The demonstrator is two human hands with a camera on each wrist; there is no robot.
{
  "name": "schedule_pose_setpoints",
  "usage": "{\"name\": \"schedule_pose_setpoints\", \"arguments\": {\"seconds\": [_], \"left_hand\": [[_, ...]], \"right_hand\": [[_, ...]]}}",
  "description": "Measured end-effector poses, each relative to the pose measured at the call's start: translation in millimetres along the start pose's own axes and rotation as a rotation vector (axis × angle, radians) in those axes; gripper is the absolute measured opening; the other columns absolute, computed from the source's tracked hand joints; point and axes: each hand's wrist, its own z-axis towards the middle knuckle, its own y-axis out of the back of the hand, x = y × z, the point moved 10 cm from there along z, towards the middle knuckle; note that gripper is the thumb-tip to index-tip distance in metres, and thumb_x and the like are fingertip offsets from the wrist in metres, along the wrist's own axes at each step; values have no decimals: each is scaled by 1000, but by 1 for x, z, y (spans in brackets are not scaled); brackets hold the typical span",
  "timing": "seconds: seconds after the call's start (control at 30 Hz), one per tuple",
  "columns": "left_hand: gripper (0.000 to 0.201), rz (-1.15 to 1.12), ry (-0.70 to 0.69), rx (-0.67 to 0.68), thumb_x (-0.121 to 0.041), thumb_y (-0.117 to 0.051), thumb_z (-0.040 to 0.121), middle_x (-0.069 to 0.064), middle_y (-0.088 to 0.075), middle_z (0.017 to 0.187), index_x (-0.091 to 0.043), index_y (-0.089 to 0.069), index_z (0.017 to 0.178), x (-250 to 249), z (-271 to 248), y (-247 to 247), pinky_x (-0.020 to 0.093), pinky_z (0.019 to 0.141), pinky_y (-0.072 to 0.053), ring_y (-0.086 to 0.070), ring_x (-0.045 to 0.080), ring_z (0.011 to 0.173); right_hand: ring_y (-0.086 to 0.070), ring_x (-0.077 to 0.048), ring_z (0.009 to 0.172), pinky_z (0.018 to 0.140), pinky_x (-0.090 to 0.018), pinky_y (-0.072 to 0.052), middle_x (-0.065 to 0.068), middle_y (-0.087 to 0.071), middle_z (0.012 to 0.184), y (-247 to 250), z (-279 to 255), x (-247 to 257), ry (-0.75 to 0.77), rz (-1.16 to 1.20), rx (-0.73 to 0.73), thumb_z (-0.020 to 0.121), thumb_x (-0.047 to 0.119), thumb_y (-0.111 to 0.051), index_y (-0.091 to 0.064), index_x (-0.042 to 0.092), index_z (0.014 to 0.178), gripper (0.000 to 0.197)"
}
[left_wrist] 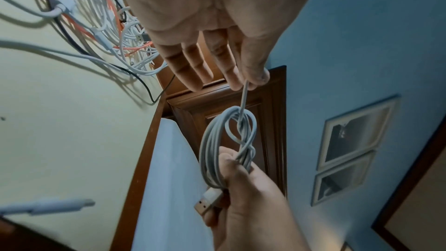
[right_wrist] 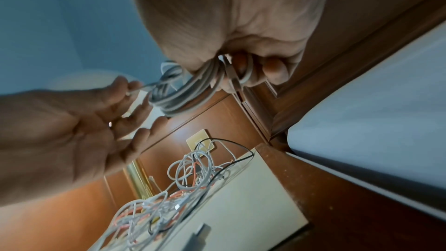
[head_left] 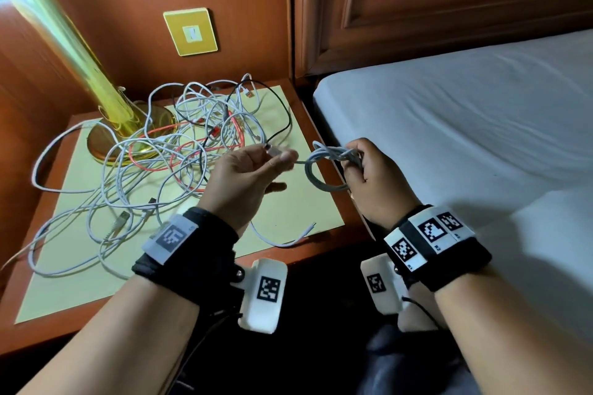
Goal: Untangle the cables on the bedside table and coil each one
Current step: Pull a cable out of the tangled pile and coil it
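Note:
A tangle of white, red and black cables (head_left: 179, 144) (right_wrist: 183, 188) lies spread over the bedside table (head_left: 308, 135). My right hand (head_left: 362, 170) (left_wrist: 241, 188) grips a small coil of grey-white cable (head_left: 324, 167) (left_wrist: 224, 140) (right_wrist: 183, 91) above the table's right edge, with a USB plug (left_wrist: 205, 201) sticking out below its fingers. My left hand (head_left: 272, 159) (left_wrist: 246, 81) pinches the coil's loose end between thumb and forefinger, just left of the coil, its other fingers straight. The short strand between the hands is wrapped round the coil.
A brass lamp (head_left: 106, 112) stands at the table's back left, with cables round its base. A yellow wall switch (head_left: 191, 31) is on the wooden panel behind. The bed (head_left: 465, 125) with a white sheet lies right of the table. Loose plugs (head_left: 120, 223) lie near the front.

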Motion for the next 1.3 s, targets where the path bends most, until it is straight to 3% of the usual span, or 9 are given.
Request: {"name": "schedule_pose_setpoints", "arguments": {"seconds": [0.1,0.3,0.4,0.5,0.67,0.83,1.0,1.2,1.3], "left_hand": [[3,174,13,66,-13,-75,86,12,-76,94,-11,-73,86,7,-2,-5,43,79,-56,-69,21,88],[23,360,-99,-2,-25,-84,79,-6,-71,72,-13,-66,74,-5,-4,-11,36,63,-54,-65,9,65],[27,291,-37,-25,-21,-84,78,-6,-72,79,-11,-60,86,3,1,-5,44,72,-59,-72,15,70],[33,209,31,25,-19,-80,80,3,-74,89,-13,-65,108,11,1,-10,38,76,-60,-71,18,76],[8,115,124,12,-8,-74,86,12,-73,77,-3,-71,91,22,3,-8,32,72,-57,-67,20,68],[7,69,155,-33,-9,-73,88,9,-70,72,-3,-70,88,29,6,-5,39,77,-58,-65,22,65],[8,40,145,-85,-7,-72,88,13,-70,77,-1,-68,91,30,9,1,38,76,-58,-65,23,67],[13,57,155,-97,-6,-70,90,15,-68,78,6,-66,95,35,10,-1,38,76,-58,-64,24,66],[15,63,169,-127,-6,-70,90,15,-68,76,8,-66,94,40,13,1,41,78,-59,-64,21,63]], "right_hand": [[-54,-5,67,59,-21,-43,15,-53,77,-4,-3,7,25,56,23,103,18,-48,-51,22,111,9],[-54,-2,66,58,-15,-40,13,-58,80,-15,-3,16,19,144,53,104,27,-48,-48,26,106,3],[-53,-9,62,55,-16,-44,2,-62,84,-19,-6,15,-17,224,99,103,29,-48,-51,25,107,6],[-56,-12,69,55,-10,-47,0,-61,94,-22,-5,13,-63,263,143,103,26,-49,-52,23,110,8],[-61,-14,76,78,-42,-59,2,-61,100,-35,-2,-4,-178,385,187,97,27,-62,-53,26,113,18],[-61,-6,74,72,-30,-53,10,-68,88,-32,0,-11,-205,563,162,91,27,-71,-64,27,110,21],[-60,-4,72,64,-19,-47,4,-70,97,-29,0,-15,-243,577,173,95,26,-65,-66,25,105,10],[-66,-13,85,92,-44,-56,-2,-74,96,-27,2,-32,-285,515,84,84,37,-75,-71,27,100,19],[-73,-19,85,85,-49,-60,1,-75,85,-21,2,-40,-304,501,-6,71,47,-81,-69,25,101,39]]}}
